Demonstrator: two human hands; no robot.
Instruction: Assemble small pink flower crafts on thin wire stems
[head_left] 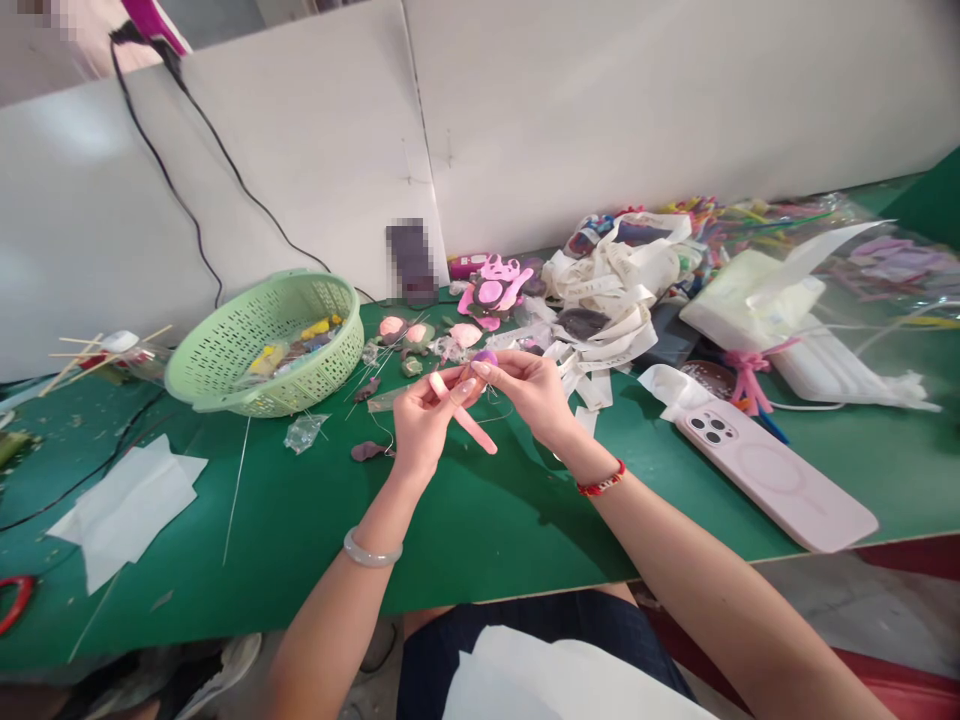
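Both hands meet over the middle of the table, fingertips nearly touching. My left hand (426, 418) is closed, with a limp pink strip (477, 432), like an uninflated balloon, running through its fingers and hanging down to the right. My right hand (531, 392) pinches at a small purple piece (486, 357) that shows above the fingertips; its exact kind is unclear. Left of the hands, a flat grey-purple balloon-like piece (367, 452) lies on the table. Beyond the fingers sit several small pink-and-green lumps (417, 335) and a pink and dark cut-out shape (492, 292).
A green perforated basket (262, 390) with yellow pieces stands at the left. White printed ribbon (611, 290) is heaped at the back right. A pink phone (780, 475) and tissue pack (757, 300) lie right. White paper sheets (131, 510) and red-handled scissors (16, 603) lie left.
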